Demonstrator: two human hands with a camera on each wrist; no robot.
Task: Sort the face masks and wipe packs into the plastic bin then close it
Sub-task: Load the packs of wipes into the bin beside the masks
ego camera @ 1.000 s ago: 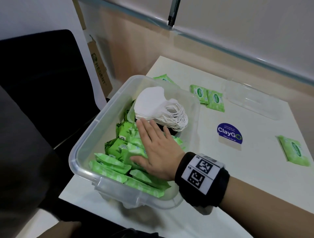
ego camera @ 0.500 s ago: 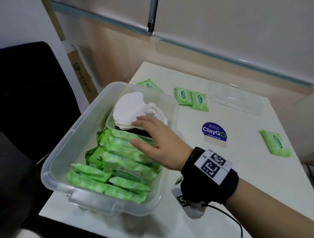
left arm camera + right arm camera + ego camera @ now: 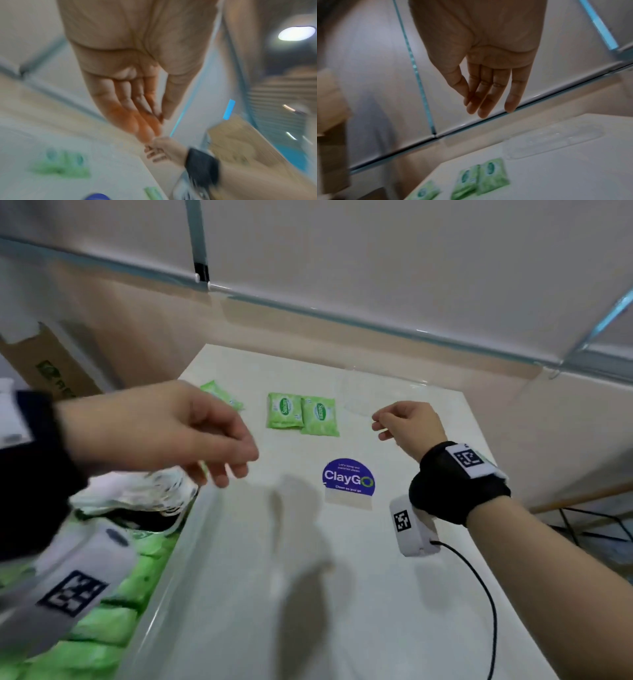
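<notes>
- The plastic bin (image 3: 191,542) runs off the head view's left and bottom edges.
- The left hand (image 3: 164,429) is motion-blurred and covers part of one wipe pack (image 3: 222,397).
- The left wrist view is smeared; the green packs (image 3: 60,167) there are unreadable.

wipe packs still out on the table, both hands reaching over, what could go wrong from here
1. The left hand crosses just above the face masks heaped at the plastic bin's rim; it could snag the loops.
2. The two wipe packs lie side by side, so a fast grab by the right hand may take only one.
3. A third pack sits half hidden behind the left hand and may be missed.
</notes>
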